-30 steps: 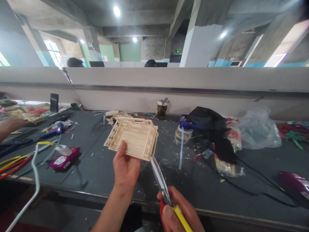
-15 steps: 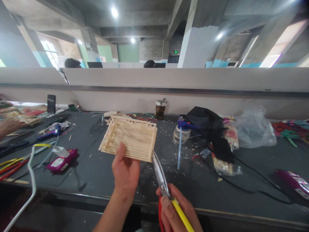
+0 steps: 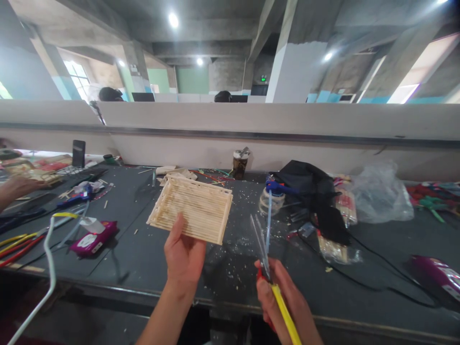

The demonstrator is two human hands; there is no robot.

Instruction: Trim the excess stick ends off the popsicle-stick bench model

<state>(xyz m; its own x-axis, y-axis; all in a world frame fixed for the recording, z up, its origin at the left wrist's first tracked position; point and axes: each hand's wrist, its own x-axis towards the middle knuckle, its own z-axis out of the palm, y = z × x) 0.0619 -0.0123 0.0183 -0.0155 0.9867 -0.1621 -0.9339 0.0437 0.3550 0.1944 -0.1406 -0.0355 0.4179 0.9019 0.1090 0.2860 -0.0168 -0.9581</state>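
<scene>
My left hand (image 3: 184, 256) holds up a small tray-like model built of thin wooden sticks (image 3: 192, 207), thumb pressed on its near edge, its flat slatted side turned toward me. My right hand (image 3: 283, 299) grips scissors with red and yellow handles (image 3: 268, 268); the blurred blades point up and away, well to the right of the model and apart from it. Both hands hover over the dark worktable (image 3: 151, 239).
A glue gun (image 3: 275, 191), black bag (image 3: 309, 184), clear plastic bag (image 3: 381, 194), stick packets (image 3: 334, 247), a jar (image 3: 239, 163) and purple packets (image 3: 91, 238) lie about. Another person's hand (image 3: 16, 188) works at far left. A grey partition (image 3: 251, 132) backs the table.
The scissors have pulled away from the model's right corner and swung rightward. The model was tilted so its flat side faces me, its side walls no longer showing.
</scene>
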